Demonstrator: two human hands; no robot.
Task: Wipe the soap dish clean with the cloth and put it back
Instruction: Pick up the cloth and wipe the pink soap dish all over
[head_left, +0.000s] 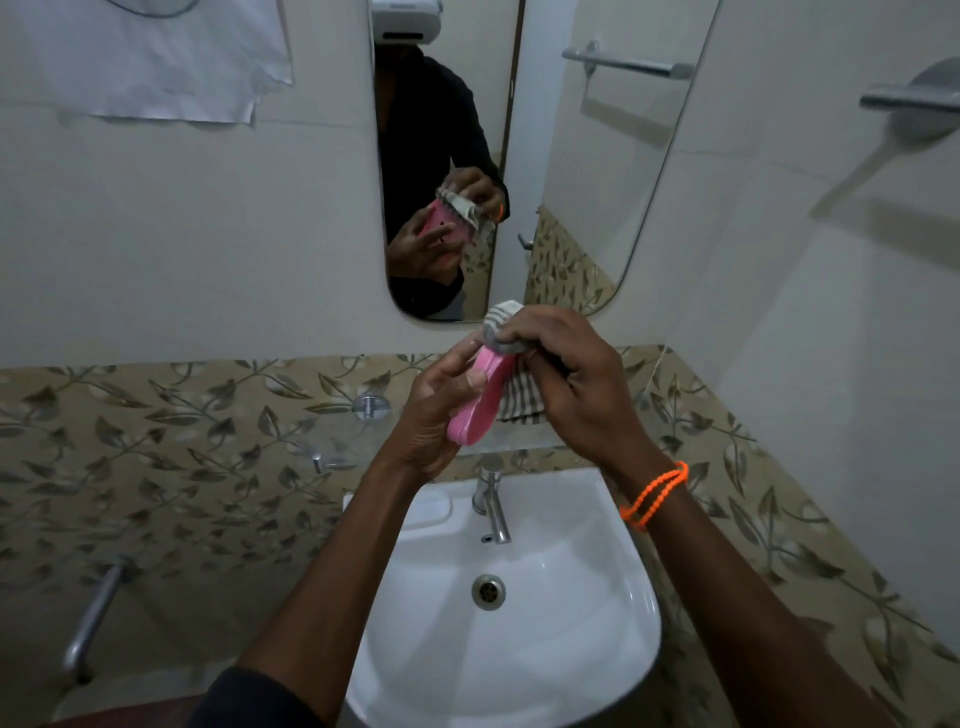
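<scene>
My left hand grips a pink soap dish, held tilted on edge above the basin. My right hand is closed on a grey and white striped cloth, pressing it against the dish's upper end. More of the cloth hangs down behind the dish. The dish's inner face is turned away from me and mostly hidden. The mirror reflects both hands, the dish and the cloth.
A white wash basin with a chrome tap and drain lies below my hands. A glass shelf is fixed to the leaf-patterned tiles. Towel bars hang at right; a pipe runs at lower left.
</scene>
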